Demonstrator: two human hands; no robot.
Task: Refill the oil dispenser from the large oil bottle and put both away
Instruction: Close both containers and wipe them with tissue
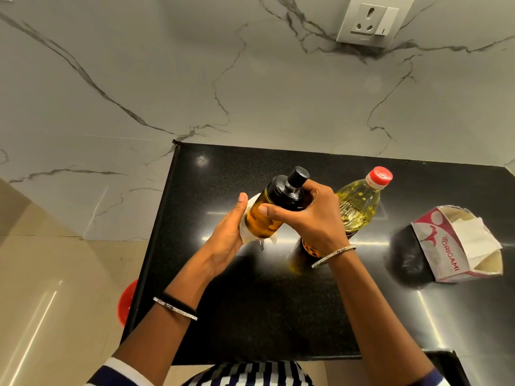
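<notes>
The oil dispenser (263,217) is an amber bottle with a black pump cap, held tilted above the black counter (250,302). My right hand (309,218) grips it just below the cap. My left hand (231,232) presses a white tissue (250,235) against the dispenser's lower side and base. Behind my right hand stands the large oil bottle (359,201), clear with yellow oil and a closed red cap.
A torn-open tissue box (446,254) with white tissues lies at the right of the counter. A marble wall with a power socket (370,20) rises behind. Left of the counter is a tiled floor with a red object (126,302) at the counter's edge.
</notes>
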